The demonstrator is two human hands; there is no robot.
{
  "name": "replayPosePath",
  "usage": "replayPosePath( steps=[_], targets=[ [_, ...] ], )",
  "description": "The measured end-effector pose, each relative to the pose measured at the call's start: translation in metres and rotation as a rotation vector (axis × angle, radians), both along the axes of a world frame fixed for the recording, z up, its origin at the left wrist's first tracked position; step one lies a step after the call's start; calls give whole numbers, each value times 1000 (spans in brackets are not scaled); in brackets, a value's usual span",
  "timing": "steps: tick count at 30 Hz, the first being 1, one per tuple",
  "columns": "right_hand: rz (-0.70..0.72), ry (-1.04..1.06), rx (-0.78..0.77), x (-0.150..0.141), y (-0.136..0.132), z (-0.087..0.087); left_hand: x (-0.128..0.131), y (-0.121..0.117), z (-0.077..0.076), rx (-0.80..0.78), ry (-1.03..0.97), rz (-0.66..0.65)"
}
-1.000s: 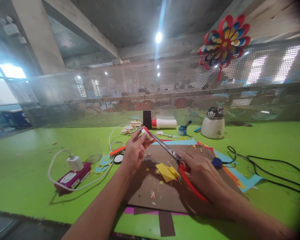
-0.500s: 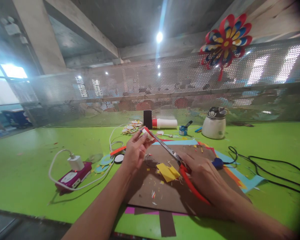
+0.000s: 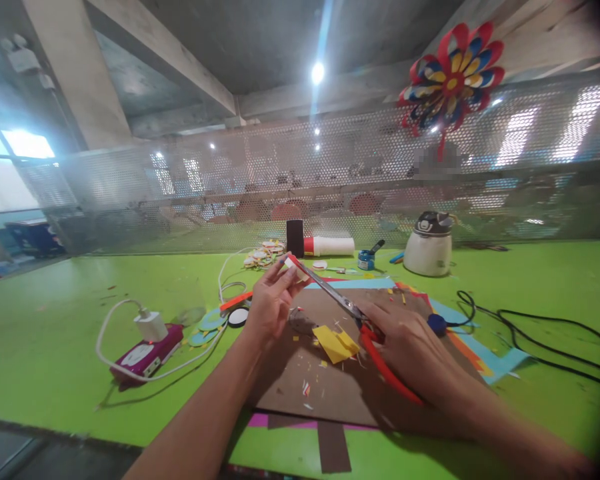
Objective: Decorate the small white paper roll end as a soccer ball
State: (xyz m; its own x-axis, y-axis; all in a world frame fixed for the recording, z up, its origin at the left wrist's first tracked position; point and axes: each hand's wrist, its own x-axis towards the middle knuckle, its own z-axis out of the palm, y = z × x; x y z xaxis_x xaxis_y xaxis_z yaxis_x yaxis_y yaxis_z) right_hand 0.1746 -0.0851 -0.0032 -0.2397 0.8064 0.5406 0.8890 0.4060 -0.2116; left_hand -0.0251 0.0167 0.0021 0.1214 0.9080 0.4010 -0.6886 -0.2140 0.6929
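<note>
Between the thumb and fingers of my left hand (image 3: 273, 303) is a small red and white paper piece (image 3: 297, 268), held up above the work board. My right hand (image 3: 405, 340) grips red-handled scissors (image 3: 337, 297), fingers wrapped about the handles. The scissor tips meet the edge of the paper piece; whether the blades are fully together I cannot tell. Below lies a brown board (image 3: 300, 380), where a folded yellow paper piece (image 3: 333, 343) and tiny paper scraps (image 3: 307, 388) are scattered.
A purple power strip (image 3: 147, 357) with a white charger (image 3: 151, 327) and cable sits left. Behind stand a dark phone-like slab (image 3: 295, 238), a white roll (image 3: 334, 247), a blue jar (image 3: 366, 260) and a pale kettle (image 3: 429, 247). Black cable (image 3: 540, 320) runs right.
Both hands stay almost in place. The scissors and my right hand have shifted very slightly, with the tips still at the paper piece.
</note>
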Motion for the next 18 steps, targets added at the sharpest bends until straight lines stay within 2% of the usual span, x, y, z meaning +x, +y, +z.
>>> replayPosePath(
  steps=[12,18],
  targets=[
    [14,19,-32,-5,-13,6,2,1,-3,-16,-23,10],
    [-10,5,-23,-7,-14,4,2,-1,-2,-40,-33,-5]
  ],
)
